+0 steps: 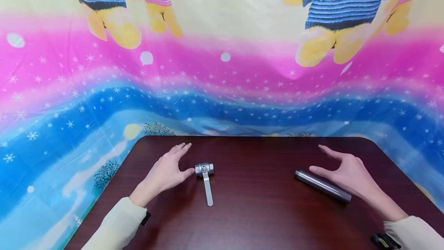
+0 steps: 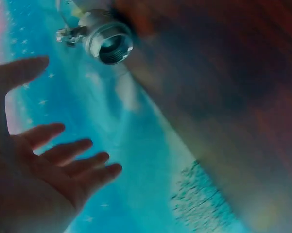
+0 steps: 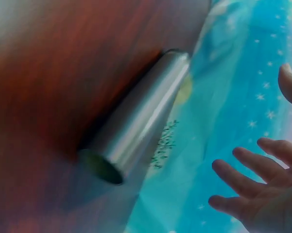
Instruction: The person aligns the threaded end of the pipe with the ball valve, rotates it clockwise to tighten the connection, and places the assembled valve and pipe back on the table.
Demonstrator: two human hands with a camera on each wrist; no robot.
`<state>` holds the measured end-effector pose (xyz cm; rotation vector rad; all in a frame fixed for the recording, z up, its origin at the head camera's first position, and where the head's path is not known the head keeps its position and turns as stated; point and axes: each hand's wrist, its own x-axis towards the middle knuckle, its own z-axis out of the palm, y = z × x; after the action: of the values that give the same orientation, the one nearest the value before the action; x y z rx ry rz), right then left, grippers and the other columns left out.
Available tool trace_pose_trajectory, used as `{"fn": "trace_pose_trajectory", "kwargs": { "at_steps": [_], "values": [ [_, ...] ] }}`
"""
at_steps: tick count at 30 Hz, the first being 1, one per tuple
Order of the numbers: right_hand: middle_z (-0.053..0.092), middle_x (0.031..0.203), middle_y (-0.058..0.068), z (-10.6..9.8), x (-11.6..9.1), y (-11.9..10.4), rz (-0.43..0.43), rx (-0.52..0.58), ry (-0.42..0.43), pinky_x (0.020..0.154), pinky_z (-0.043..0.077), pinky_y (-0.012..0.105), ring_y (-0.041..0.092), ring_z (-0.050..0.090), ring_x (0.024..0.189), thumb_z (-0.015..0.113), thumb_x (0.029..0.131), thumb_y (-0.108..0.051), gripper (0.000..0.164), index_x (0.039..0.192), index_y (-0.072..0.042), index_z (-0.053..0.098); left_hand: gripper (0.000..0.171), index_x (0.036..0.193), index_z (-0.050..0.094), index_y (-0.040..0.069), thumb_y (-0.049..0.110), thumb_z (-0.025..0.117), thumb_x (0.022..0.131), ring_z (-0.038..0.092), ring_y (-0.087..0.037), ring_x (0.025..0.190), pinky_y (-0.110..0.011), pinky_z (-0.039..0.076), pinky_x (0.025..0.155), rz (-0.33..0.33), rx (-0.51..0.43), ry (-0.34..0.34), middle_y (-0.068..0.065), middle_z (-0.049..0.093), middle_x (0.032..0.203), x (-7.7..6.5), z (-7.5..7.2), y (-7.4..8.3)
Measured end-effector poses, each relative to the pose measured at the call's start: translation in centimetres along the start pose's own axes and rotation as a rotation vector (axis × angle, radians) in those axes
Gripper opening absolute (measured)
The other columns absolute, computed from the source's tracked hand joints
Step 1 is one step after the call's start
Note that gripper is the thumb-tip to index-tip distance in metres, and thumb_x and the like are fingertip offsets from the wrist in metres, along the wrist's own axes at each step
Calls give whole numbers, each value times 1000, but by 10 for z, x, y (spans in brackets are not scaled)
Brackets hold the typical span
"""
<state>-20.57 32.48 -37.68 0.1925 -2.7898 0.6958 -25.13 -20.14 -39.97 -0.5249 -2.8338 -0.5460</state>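
Note:
A metal ball valve (image 1: 204, 169) with a long flat lever handle (image 1: 208, 192) lies on the dark wooden table, left of the middle. Beside it my left hand (image 1: 164, 171) is spread, thumb tip close to the valve's left end. In the left wrist view the valve (image 2: 107, 41) shows its threaded round opening, and the left hand (image 2: 48, 170) holds nothing. A smooth metal pipe (image 1: 322, 185) lies slantwise on the right. Over its far side hovers my right hand (image 1: 352, 173), thumb and fingers apart. The right wrist view shows the pipe's hollow end, with the hand (image 3: 267, 184) off it.
The reddish-brown table (image 1: 253, 219) has rounded far corners. A printed cloth (image 1: 222, 68) with bears and snowflakes hangs behind it and along both sides. Pale sleeves (image 1: 119, 219) and dark wrist bands show on both arms.

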Motion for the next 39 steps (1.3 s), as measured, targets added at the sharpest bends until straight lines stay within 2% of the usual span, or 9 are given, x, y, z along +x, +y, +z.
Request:
{"fn": "trace_pose_trajectory", "kwargs": {
  "at_steps": [3,6,12,18,20,23,26,31,39],
  "values": [
    [73,95,28,2,-7,12,-19,-10,-3,62,38,32,15,44,57,85,85,-54,88,154,-7,55,87,158,49,8,34,88,84,49,-40,142,-60,44,111,21,-95,-45,-17,51,157,2,8,-6],
    [67,128,32,4,-14,26,-19,15,-14,67,43,33,32,65,82,88,84,-50,87,152,-4,57,88,155,53,5,30,93,80,55,-36,137,-54,46,110,31,-164,-94,-17,56,152,5,16,-12],
    [71,129,20,4,-25,50,38,87,-82,80,52,33,47,62,122,88,85,-48,87,152,-3,55,90,151,57,4,29,98,75,60,-30,130,-50,51,105,34,-236,-170,-16,62,145,13,31,-20],
    [71,129,18,7,-38,67,64,106,-189,88,54,51,52,56,129,87,85,-48,84,149,-2,59,82,146,62,1,21,98,75,61,-29,130,-49,53,103,64,-330,-187,-16,64,142,20,38,-20],
    [72,129,17,8,-42,72,70,124,-213,87,55,47,46,58,129,87,86,-46,81,148,-2,60,79,144,63,0,18,98,75,62,-29,128,-47,54,102,65,-354,-190,-17,65,140,23,40,-20],
    [73,127,13,8,-44,78,87,151,-234,80,54,28,16,66,120,88,85,-43,76,144,-2,64,73,139,67,-1,15,98,75,65,-28,125,-46,55,100,59,-368,-179,-18,67,136,25,42,-18],
    [74,126,14,9,-44,81,109,166,-248,76,52,20,8,66,114,89,85,-40,72,142,-2,66,69,136,69,-2,12,97,75,68,-27,121,-45,56,99,51,-389,-172,-19,69,132,26,44,-16],
    [72,127,19,10,-42,83,136,162,-281,73,52,24,43,62,123,89,86,-38,70,140,0,66,64,134,71,-3,8,96,76,71,-25,115,-42,58,95,23,-437,-179,-19,71,128,27,45,-14],
    [73,124,22,11,-39,86,170,195,-310,72,53,25,46,62,122,89,85,-33,64,136,1,69,57,130,72,-5,1,92,77,73,-27,110,-41,60,90,-34,-509,-171,-21,73,123,25,45,-15]
  ]
}}
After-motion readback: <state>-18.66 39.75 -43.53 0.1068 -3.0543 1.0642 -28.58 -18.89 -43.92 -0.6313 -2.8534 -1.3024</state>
